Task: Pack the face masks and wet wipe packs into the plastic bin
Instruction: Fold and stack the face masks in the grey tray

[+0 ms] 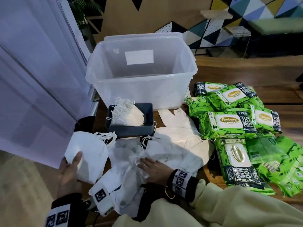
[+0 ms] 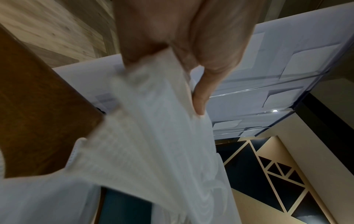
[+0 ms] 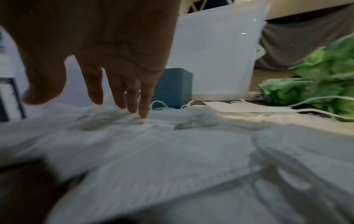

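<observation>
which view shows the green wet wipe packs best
The head view: the green wet wipe packs lie spread over the table right of the plastic bin, labels readable. The right wrist view catches only a blurred green edge of them. The left wrist view shows none.

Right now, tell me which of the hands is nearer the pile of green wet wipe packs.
Right. The right hand rests on loose face masks just left of the wet wipe packs. The left hand is farther left, gripping a mask stack.
</observation>
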Tool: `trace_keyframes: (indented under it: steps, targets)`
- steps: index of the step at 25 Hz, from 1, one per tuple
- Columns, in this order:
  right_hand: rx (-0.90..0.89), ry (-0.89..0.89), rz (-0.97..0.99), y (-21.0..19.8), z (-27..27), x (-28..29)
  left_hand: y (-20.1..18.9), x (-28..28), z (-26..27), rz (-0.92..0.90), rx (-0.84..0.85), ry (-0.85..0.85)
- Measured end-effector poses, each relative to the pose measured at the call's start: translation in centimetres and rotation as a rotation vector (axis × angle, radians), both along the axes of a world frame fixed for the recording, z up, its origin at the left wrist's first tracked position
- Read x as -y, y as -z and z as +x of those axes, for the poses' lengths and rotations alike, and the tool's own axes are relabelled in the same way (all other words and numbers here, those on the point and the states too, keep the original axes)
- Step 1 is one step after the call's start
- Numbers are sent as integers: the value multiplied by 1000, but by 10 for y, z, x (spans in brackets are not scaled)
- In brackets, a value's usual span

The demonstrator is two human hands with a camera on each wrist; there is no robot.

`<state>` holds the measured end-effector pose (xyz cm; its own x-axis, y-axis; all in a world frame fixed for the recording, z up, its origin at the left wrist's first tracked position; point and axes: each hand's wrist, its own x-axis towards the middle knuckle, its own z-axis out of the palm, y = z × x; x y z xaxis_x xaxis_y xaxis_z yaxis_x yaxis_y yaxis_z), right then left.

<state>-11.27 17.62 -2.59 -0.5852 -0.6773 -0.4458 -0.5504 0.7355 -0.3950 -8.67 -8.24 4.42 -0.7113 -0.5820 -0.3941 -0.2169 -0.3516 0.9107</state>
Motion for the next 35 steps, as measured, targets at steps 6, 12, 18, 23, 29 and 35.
trace_keyframes:
  steps: [6, 12, 18, 23, 29, 35]
  targets:
    - [-256, 617, -49, -6, -109, -73, -4, -16, 12, 25, -74, 16]
    - [-162, 445, 350, 7, -136, -97, -3, -18, 11, -3, -117, 24]
    - [12, 627, -153, -9, -106, -92, 2, -10, 12, -3, -143, -9]
    - [84, 402, 57, 10, -67, -80, 0, -23, 3, 13, -127, 34]
    - [-312, 165, 177, 4, -122, -77, -5, -32, -3, 31, -84, 66]
    - [-268, -67, 467, -7, -172, -66, 7, -37, -10, -32, -82, 125]
